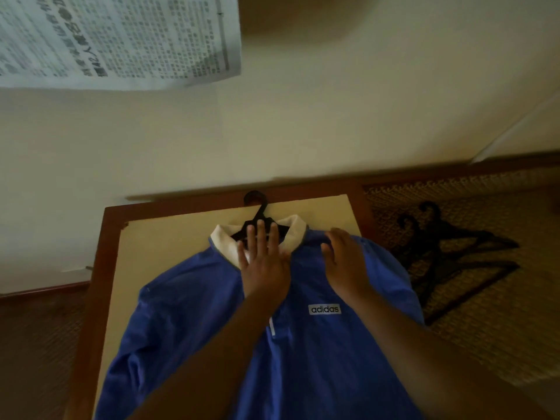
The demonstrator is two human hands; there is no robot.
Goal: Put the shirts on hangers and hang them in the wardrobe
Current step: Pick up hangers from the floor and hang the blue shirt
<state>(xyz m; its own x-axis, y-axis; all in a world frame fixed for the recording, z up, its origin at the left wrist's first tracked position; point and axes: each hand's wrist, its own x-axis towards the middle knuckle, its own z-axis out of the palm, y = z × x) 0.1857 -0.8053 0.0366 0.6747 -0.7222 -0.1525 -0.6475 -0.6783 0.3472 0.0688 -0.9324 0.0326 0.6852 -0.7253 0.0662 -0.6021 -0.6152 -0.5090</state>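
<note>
Pressing flat, left hand [263, 265] fingers spread on the collar, right hand [345, 262] loosely curled at the shoulder; blue shirt [212, 322] lies on the table [151, 237], black hanger [257, 221] inside, hanging up remains; spare hangers [448, 256] right.

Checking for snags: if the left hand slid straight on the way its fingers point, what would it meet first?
Probably the black hanger under the left hand's fingertips, at the white collar; its hook lies just beyond.

The hanger [257, 221] body is hidden inside the blue shirt [194, 313], whose lower part the bottom edge cuts off. Newspaper [115, 37] print is blurred, unreadable.
</note>
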